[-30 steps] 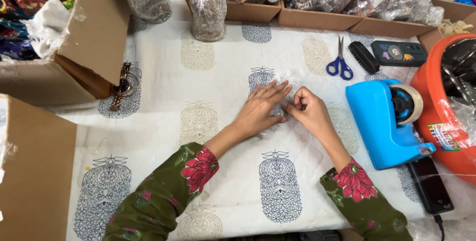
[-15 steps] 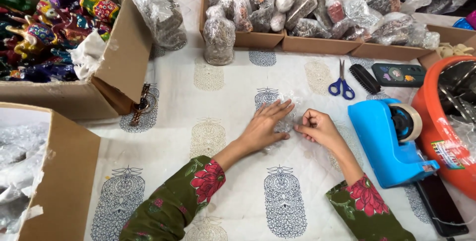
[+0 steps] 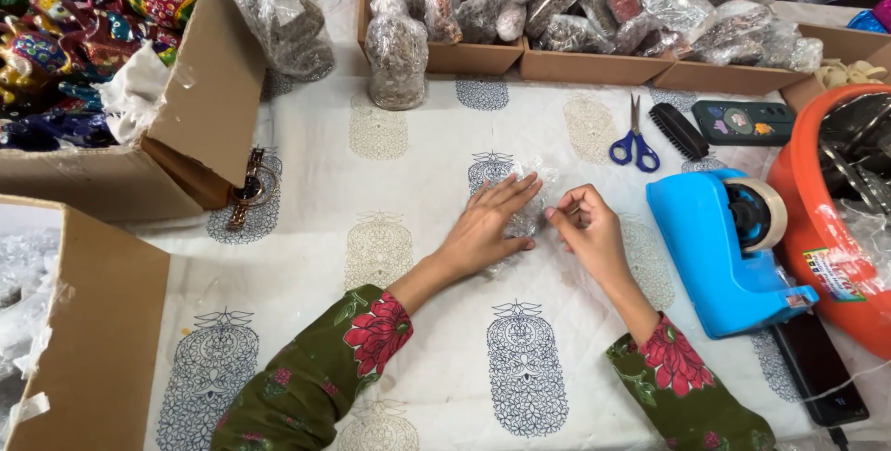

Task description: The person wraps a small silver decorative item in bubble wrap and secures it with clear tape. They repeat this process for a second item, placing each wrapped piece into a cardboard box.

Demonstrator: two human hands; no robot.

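Observation:
My left hand (image 3: 487, 225) lies flat, fingers spread, pressing a small clear plastic packet (image 3: 531, 212) against the white printed tablecloth (image 3: 408, 173). Just to the right of it, my right hand (image 3: 587, 228) pinches the packet's edge between thumb and fingers. Most of the packet is hidden under the two hands. Both arms wear green sleeves with red flowers.
A blue tape dispenser (image 3: 719, 247) stands right of my hands, an orange tub (image 3: 817, 228) beyond it. Blue-handled scissors (image 3: 635, 144), a black brush (image 3: 678, 130) and a dark remote (image 3: 745, 122) lie behind. Boxes of wrapped items (image 3: 557, 6) line the back; cardboard boxes (image 3: 204, 89) stand left.
The view has tilted back, so the hands sit lower in frame. Both hands stay on the packet; the right fingers have closed tighter on its edge.

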